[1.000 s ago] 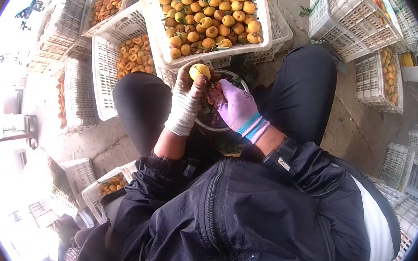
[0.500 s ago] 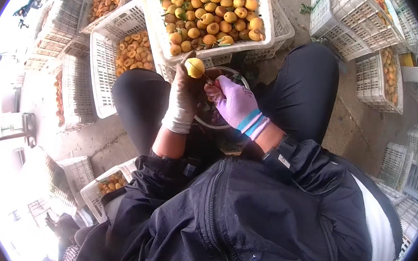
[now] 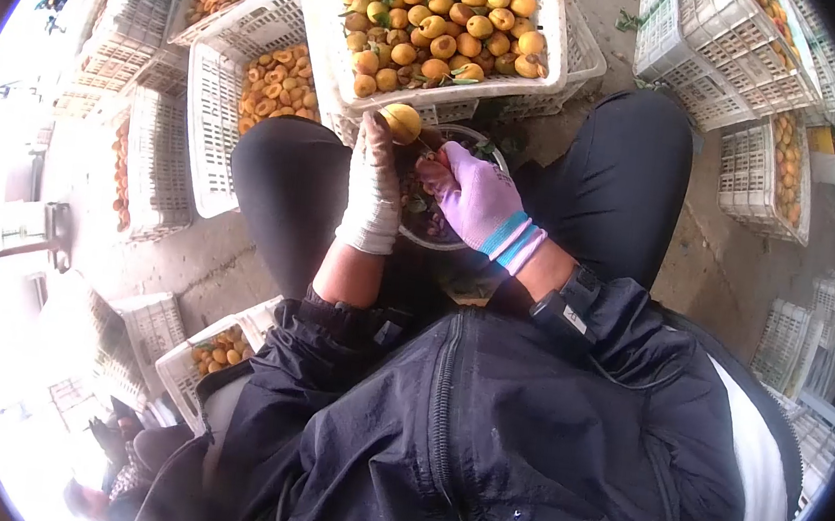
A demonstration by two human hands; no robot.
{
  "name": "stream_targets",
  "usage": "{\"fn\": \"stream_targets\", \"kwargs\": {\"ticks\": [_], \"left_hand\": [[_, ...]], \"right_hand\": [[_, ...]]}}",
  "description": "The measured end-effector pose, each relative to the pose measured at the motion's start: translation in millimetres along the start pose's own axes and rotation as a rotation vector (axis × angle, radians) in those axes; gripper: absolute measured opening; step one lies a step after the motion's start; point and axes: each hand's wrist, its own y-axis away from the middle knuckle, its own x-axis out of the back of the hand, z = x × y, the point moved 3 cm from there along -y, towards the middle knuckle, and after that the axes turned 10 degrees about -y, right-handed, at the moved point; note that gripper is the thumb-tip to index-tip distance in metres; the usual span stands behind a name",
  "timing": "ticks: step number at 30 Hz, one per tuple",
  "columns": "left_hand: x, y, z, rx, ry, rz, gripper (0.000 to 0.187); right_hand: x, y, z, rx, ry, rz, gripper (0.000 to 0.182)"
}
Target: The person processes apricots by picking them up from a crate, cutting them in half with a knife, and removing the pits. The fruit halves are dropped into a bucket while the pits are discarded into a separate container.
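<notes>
The left hand (image 3: 372, 191), in a white knit glove, pinches a small round yellow-orange fruit (image 3: 402, 122) at its fingertips, closed on it and lifting it clear of everything below so the other hand can get at it. The right hand (image 3: 474, 198), in a lilac glove with a blue and pink cuff, comes in just beside the fruit with its fingers curled toward it; whether they pinch a small tool or only the fruit's stem end is too small to tell, so its grip cannot be read. Directly beneath the grip, between the knees in black trousers, sits a round bowl (image 3: 493, 154) with dark scraps and bits of leaf in it, placed, it seems, to catch whatever drops from the fruit. Just beyond the held fruit, nearly touching it, is the near rim of a big white slotted plastic crate (image 3: 454, 89) heaped with whole orange fruits and green leaves, close enough for a short reach. To the left of the grip another white crate (image 3: 211, 130) holds cut fruit halves, and a further crate (image 3: 188, 364) with fruit lies back near the left elbow. The hands work in a tight pocket, hemmed by the crate rim ahead and a thigh on either side; the open room is upward and back toward the black jacket (image 3: 521, 441). More white crates (image 3: 726, 79) stand well apart to the right.
</notes>
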Motion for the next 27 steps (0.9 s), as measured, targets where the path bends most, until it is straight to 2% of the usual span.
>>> {"fn": "stream_targets", "kwargs": {"ticks": [2, 5, 7, 9, 10, 14, 18, 22, 24, 25, 27], "left_hand": [[-20.5, 14.6, 20.7, -0.025, -0.234, -0.043, 0.052], [-17.7, 13.1, 13.3, -0.005, -0.223, -0.028, 0.051], [-13.1, 10.7, 2.6, 0.039, -0.108, -0.051, 0.057], [-10.2, 6.6, -2.8, 0.185, 0.346, -0.070, 0.065], [-10.2, 6.7, -4.7, 0.259, 0.385, -0.054, 0.071], [-6.9, 1.0, -10.6, 0.199, 0.384, 0.003, 0.073], [3.0, 0.6, -6.2, 0.244, 0.420, 0.113, 0.078], [5.8, -1.4, -9.3, 0.261, 0.425, 0.098, 0.078], [10.7, -6.4, -14.7, 0.252, 0.452, -0.037, 0.076], [10.9, -7.3, -16.2, 0.252, 0.453, -0.039, 0.076], [13.1, -7.3, -20.2, 0.221, 0.285, 0.003, 0.072]], "right_hand": [[1.8, 0.5, 0.2, -0.008, -0.008, -0.013, 0.034], [3.8, 0.5, -0.7, -0.006, 0.008, 0.023, 0.034], [0.6, -1.6, 0.5, -0.003, 0.024, -0.012, 0.034], [-1.9, 0.0, -0.6, 0.042, 0.040, -0.003, 0.034], [-1.8, 2.7, -3.4, 0.029, 0.084, -0.023, 0.033], [5.7, 6.8, -5.8, 0.028, 0.125, -0.040, 0.031], [8.9, 14.2, -5.5, 0.056, 0.156, -0.047, 0.027], [11.0, 15.5, 0.5, 0.011, 0.134, -0.110, 0.028], [13.7, 14.3, 2.2, -0.018, 0.132, -0.136, 0.029], [15.3, 14.6, 2.2, -0.056, 0.147, -0.167, 0.031], [19.1, 15.8, 5.8, -0.097, 0.162, -0.199, 0.032]]}}
